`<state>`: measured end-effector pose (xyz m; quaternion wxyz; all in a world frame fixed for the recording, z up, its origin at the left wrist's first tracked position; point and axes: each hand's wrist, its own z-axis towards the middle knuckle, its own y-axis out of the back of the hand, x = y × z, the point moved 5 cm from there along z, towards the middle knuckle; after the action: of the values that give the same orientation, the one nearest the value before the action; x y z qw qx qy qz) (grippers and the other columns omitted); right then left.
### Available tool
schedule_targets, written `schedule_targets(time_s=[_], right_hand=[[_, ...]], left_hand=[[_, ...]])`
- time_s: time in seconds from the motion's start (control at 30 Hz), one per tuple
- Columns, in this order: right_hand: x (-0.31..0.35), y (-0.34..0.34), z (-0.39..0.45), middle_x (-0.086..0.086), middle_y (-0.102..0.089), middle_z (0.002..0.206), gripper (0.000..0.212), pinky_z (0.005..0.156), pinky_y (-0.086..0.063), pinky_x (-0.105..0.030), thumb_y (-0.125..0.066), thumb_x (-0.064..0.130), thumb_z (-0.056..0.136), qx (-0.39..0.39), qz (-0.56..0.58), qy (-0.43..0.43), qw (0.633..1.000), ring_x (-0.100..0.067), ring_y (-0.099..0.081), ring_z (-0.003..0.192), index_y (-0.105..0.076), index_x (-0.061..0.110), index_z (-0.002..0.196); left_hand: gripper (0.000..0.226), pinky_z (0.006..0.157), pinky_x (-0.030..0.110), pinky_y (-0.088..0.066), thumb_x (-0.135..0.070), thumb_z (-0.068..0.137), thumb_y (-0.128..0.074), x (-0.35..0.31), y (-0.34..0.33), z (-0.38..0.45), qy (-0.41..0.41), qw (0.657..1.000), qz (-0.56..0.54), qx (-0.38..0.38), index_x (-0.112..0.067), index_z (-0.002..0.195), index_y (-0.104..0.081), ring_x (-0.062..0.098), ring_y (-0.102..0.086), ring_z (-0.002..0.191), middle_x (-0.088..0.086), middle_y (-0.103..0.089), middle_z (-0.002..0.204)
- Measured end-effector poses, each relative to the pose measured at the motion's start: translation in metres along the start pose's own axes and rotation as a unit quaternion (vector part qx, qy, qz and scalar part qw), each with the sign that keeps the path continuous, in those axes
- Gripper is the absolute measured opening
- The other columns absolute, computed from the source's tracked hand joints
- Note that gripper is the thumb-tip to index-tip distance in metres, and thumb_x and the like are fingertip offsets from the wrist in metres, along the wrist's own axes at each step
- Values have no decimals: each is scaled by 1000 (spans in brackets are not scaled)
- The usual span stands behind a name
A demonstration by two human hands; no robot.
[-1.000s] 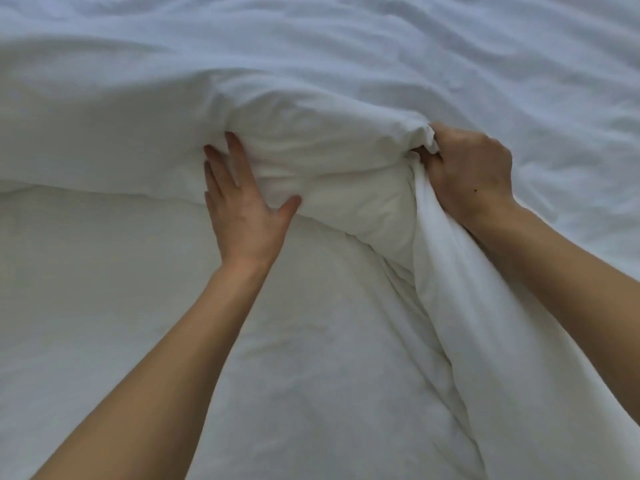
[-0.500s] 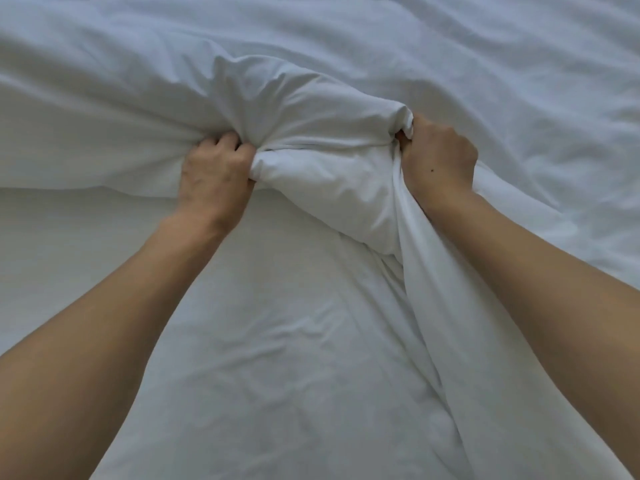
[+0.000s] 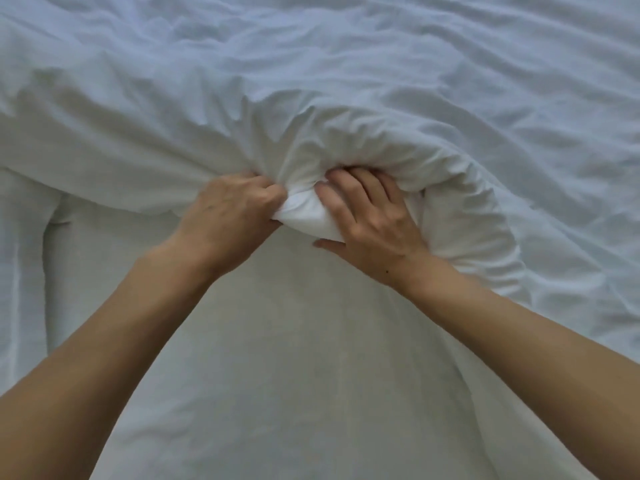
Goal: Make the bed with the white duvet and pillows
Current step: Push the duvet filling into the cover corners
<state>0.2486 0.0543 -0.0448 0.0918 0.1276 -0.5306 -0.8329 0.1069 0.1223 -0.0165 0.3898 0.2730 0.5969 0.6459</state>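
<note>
The white duvet (image 3: 346, 98) lies crumpled across the far half of the view, its near edge bunched into a thick fold at the centre. My left hand (image 3: 232, 213) grips that bunched edge with curled fingers, its fingertips buried in the cloth. Right beside it, my right hand (image 3: 370, 220) holds the same fold, fingers bent over the top and thumb underneath. The two hands sit almost side by side, with a small tuft of duvet between them. No pillow is in view.
The flat white bed sheet (image 3: 294, 358) covers the near half under my forearms. A seam or mattress edge (image 3: 48, 254) runs down the left side. More wrinkled duvet lies to the right (image 3: 571, 220).
My right hand let go of the duvet corner it held and moved left to take the fold beside my left hand. The duvet's bunched edge now curls round to the right.
</note>
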Motion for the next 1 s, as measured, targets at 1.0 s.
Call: schedule_targets(time_s=[1.0], right_hand=[[5, 29, 29, -2, -62, 73, 51, 61, -32, -33, -39, 60, 92, 251, 267, -193, 910, -22, -59, 74, -54, 15, 75]], left_hand=[[67, 92, 45, -43, -30, 74, -78, 8, 32, -104, 193, 978, -6, -75, -9, 129, -45, 37, -48, 109, 21, -50, 125]])
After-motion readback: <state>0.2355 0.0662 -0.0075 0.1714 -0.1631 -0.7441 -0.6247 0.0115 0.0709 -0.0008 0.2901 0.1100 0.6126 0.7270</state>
